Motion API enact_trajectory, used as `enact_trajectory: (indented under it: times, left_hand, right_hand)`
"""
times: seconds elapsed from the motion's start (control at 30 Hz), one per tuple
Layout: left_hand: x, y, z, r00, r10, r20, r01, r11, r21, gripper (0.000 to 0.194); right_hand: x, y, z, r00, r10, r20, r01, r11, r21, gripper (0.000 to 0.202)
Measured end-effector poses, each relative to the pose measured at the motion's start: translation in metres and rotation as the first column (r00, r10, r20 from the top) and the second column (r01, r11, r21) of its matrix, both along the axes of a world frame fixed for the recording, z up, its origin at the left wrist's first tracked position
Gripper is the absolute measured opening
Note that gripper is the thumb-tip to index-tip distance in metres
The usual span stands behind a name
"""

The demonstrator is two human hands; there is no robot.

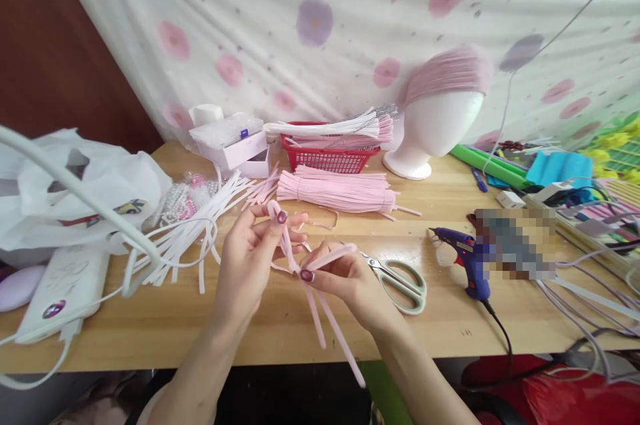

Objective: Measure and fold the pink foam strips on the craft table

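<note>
"Closest are two forearms (203,351), both cut off below. The hands?"

"Left hand (245,255) and right hand (350,275) each pinch pink pipe cleaners (340,338) above the table (200,325)."

"How many?"

"Can't tell; fingers cover the crossing."

"Others?"

"One scissors (421,291), tips hidden; one glue gun (475,271), partly pixelated."

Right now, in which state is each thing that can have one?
Pink strips: bent, pinched by left hand and right hand.
Scissors: lying flat, partly hidden.
Glue gun: lying on its side.
Foam head: upright, wearing pink wrap.
Red basket: filled.
Pink bundle: bound, lying flat.
Plastic bag: crumpled.
</note>
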State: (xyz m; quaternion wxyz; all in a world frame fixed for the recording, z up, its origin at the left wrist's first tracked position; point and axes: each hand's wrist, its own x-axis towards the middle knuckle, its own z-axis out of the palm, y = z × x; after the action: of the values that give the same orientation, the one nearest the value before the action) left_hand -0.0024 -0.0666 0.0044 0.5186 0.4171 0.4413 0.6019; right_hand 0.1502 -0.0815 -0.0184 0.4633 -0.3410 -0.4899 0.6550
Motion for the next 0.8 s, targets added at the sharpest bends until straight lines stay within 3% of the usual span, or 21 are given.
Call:
enact_trajectory:
  times: [0.1,0.23,0.33,0.43,0.57,0.8]
  left_hand:
    - [0.001,-0.005,-0.005,0.997,-0.062,0.052,0.065,0.996,-0.056,0.038]
    - [0.002,-0.005,-0.005,0.996,0.04,0.081,-0.036,0.998,-0.054,0.04]
    - [0.002,-0.005,-0.004,0.992,0.069,0.101,-0.066,0.997,-0.029,0.036]
    - [-0.002,-0.01,-0.007,0.992,-0.06,0.109,0.066,0.997,-0.051,0.032]
    - [-0.015,-0.02,-0.016,0.953,-0.286,0.099,0.295,0.95,-0.1,0.025]
    - [-0.028,-0.023,-0.029,0.916,-0.383,0.119,0.391,0.919,-0.058,0.012]
  right_hand:
    - [-0.003,0.0,-0.003,0.996,0.001,-0.088,-0.006,0.999,-0.05,0.022]
    - [-0.002,-0.004,-0.009,0.981,0.105,-0.16,-0.12,0.989,-0.084,0.019]
    - [-0.002,-0.007,-0.014,0.985,0.107,-0.135,-0.121,0.988,-0.095,0.016]
    - [-0.001,-0.008,-0.016,0.989,0.069,-0.134,-0.079,0.994,-0.073,0.015]
    - [0.001,-0.007,-0.017,0.979,0.084,-0.184,-0.088,0.996,-0.013,0.014]
    - [0.001,-0.008,-0.017,0.971,0.094,-0.221,-0.105,0.994,-0.038,0.014]
